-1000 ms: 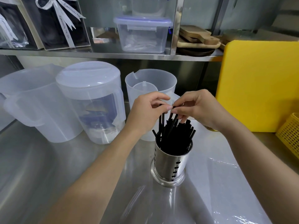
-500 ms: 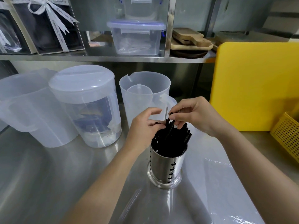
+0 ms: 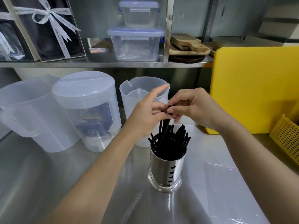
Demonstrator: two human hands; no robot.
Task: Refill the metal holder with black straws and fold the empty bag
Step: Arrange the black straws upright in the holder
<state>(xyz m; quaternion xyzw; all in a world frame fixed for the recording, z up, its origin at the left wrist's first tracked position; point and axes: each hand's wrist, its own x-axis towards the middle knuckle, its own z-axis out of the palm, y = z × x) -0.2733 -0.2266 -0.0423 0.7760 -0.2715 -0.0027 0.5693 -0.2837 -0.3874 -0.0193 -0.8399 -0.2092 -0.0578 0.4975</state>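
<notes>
Above perforated steel holder — hands pinch straws.

We work with a single head-worn, wide-angle view; there is no second view to overlap with it. It looks forward and down across the steel tabletop from the near edge. Both forearms enter from the bottom corners and the hands, the left hand and right hand, meet near frame centre, close to the lens. The metal holder stands just below centre. The shelf crosses the upper third, facing us. Straight lines bow toward the edges, as with the yellow board at right.
</notes>
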